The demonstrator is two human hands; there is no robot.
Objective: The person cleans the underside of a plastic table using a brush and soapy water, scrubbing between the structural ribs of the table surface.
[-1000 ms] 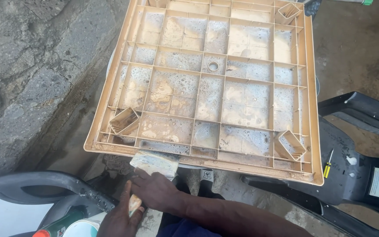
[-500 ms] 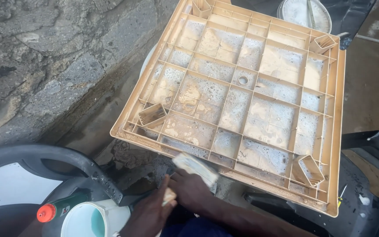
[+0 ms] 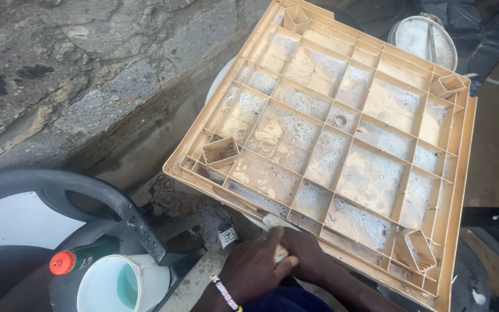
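1. Far left: dark plastic chair frame [image 3: 116, 208], wet, curving over a white seat panel [image 3: 12, 222].
2. Lower left: green bottle with orange cap [image 3: 79, 257], lying tilted just beside a white cup [image 3: 111, 286] holding pale blue-green liquid.
3. Upper left: rough grey concrete wall [image 3: 59, 75], damp along the base, with a wet gutter strip below.
4. Bottom centre: left hand [image 3: 255, 268], beaded bracelet [image 3: 224, 293] at the wrist, grip closed around a pale sponge or cloth [image 3: 281, 252]; only a small edge of it visible, kind not determinable.
5. Just beside, to the right: right hand [image 3: 307, 254], touching the left hand and lying against the lower rim of the tan plastic panel; grip state not determinable, fingers hidden behind the left hand.
6. Centre to right: tan plastic panel [image 3: 342, 144], square, ribbed underside facing up, tilted, compartments covered in soap foam.
7. Upper right: round white dial scale [image 3: 425, 37], partly behind the panel's upper edge.
8. Right edge: dark chair part [image 3: 492, 216], below the panel corner.
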